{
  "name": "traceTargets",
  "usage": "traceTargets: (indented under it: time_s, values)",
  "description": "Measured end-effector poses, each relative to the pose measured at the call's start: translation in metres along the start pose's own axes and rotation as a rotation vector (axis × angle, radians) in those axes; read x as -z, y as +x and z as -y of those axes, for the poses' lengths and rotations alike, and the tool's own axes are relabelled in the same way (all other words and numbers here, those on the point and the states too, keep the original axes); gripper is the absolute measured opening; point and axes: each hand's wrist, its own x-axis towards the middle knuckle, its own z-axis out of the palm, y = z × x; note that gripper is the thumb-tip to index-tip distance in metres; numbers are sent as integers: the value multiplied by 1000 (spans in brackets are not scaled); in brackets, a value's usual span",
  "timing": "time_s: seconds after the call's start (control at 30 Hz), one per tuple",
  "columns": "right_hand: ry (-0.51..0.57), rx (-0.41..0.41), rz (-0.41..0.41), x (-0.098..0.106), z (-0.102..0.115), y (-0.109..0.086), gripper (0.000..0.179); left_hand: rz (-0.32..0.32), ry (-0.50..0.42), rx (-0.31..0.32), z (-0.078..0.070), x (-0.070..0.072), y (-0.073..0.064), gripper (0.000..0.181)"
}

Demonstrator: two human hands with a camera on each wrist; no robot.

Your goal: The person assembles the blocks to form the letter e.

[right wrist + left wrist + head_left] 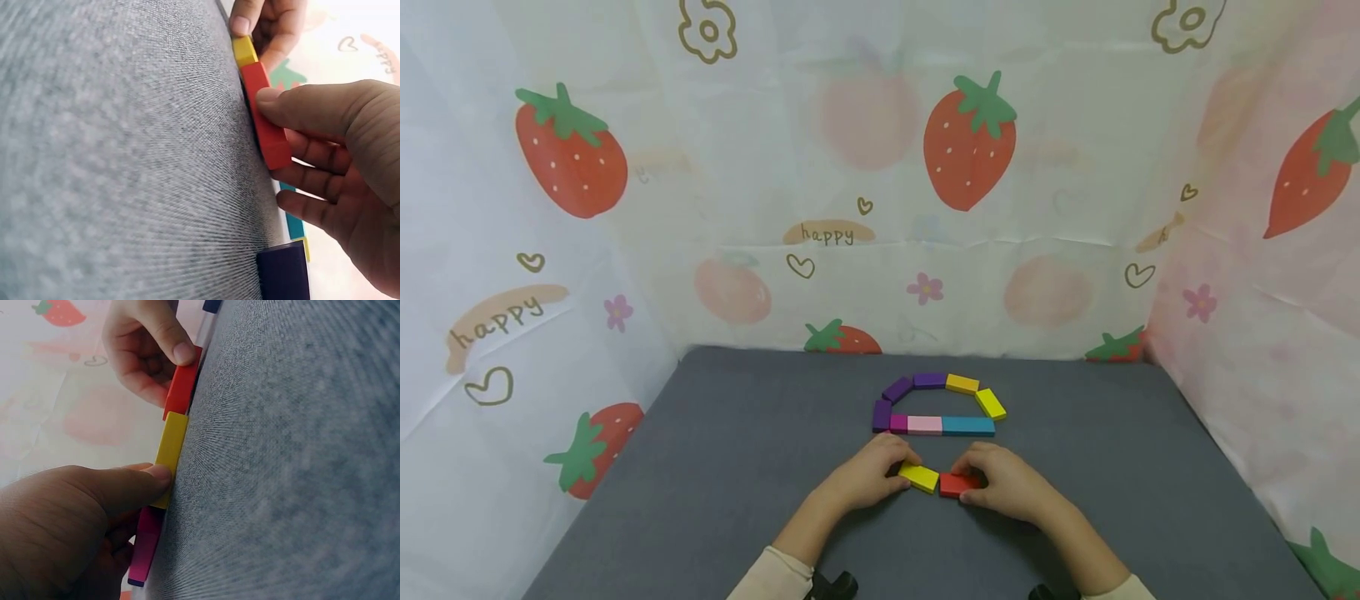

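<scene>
My left hand (874,471) pinches a yellow block (919,477) between thumb and fingers on the grey cloth. Just right of it, a red block (955,485) is pinched by my right hand (1006,482). The two blocks lie nearly end to end; in the left wrist view the yellow block (170,444) appears to meet the red block (182,384). A magenta piece (145,547) shows beyond the left thumb. In the right wrist view a dark blue block (284,269) stands near the right hand; the right hand seems to hide it from the head view.
Beyond the hands, several blocks form a closed outline: purple (882,415), orange-yellow (962,383), yellow (991,404), teal (968,426), pink (924,425) and magenta (898,424). A grey cloth (760,433) covers the table. Printed curtains (880,167) hang behind and at both sides.
</scene>
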Motion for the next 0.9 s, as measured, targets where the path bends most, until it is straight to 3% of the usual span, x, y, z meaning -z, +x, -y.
traceTargets:
  time_s: [0.2,0.9]
  values:
    - [-2,1,-6,-1,0,0,26,-2,15,-16,0,-1,0,26]
    - [-15,7,-15,-3,1,0,26,15,34,30,-2,0,1,27]
